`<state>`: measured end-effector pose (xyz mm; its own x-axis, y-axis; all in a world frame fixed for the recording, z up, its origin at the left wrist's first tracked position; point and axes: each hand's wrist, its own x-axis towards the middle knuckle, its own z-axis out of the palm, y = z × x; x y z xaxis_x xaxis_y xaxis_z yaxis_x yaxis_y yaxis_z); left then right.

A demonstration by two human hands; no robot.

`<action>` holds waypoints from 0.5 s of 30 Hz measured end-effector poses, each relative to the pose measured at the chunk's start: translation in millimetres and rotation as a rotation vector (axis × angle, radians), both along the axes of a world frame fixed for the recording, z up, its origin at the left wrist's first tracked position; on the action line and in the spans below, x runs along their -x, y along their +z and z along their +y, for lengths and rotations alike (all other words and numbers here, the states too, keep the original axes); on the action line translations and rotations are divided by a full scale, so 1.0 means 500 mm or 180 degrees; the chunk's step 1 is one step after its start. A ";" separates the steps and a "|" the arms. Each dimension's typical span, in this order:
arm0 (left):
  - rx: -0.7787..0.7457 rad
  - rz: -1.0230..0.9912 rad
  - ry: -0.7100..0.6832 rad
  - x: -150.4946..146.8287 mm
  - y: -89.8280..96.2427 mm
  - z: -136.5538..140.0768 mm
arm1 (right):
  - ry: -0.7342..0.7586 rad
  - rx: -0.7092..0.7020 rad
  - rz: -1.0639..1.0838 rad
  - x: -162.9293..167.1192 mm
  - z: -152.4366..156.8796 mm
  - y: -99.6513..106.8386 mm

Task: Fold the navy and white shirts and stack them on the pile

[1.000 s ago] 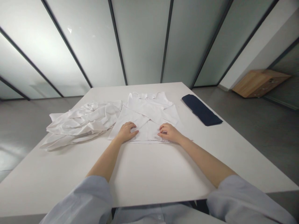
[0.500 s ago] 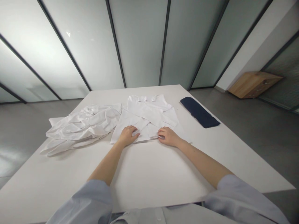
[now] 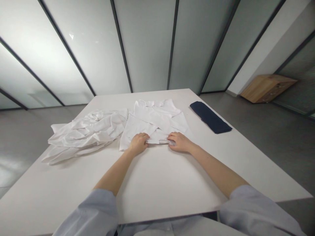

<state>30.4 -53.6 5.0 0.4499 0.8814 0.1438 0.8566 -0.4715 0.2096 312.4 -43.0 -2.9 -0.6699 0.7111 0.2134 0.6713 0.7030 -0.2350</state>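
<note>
A white shirt [image 3: 159, 113] lies spread on the white table, its collar end pointing away from me and its sleeves laid across the body. My left hand [image 3: 139, 143] pinches the near hem, left of its middle. On the same hem, a little to the right, my right hand [image 3: 180, 142] has its fingers closed around a small fold of cloth. Between the two hands the hem is raised slightly off the table. Thumb tips and the cloth inside the grips are partly hidden.
Left of the shirt lies a crumpled heap of white cloth [image 3: 91, 131], close to its sleeve. A folded dark navy cloth [image 3: 210, 117] rests near the right edge of the table [image 3: 167, 183]. A wooden cabinet [image 3: 267, 88] stands on the floor beyond, by frosted glass panels.
My left hand has moved slightly right and closed on the hem. My right hand has shifted a little right with its fold. The hem between them now lifts.
</note>
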 end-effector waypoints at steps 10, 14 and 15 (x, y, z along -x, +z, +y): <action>-0.0077 0.0314 0.0652 0.018 -0.004 0.012 | -0.0260 -0.0016 -0.0241 -0.002 0.002 -0.006; -0.0033 0.0233 0.0503 0.032 -0.011 0.018 | -0.0958 -0.0190 -0.0230 -0.021 0.017 -0.001; -0.0011 0.0192 0.0455 0.035 -0.013 0.020 | -0.1084 -0.0178 -0.0258 -0.026 0.020 -0.001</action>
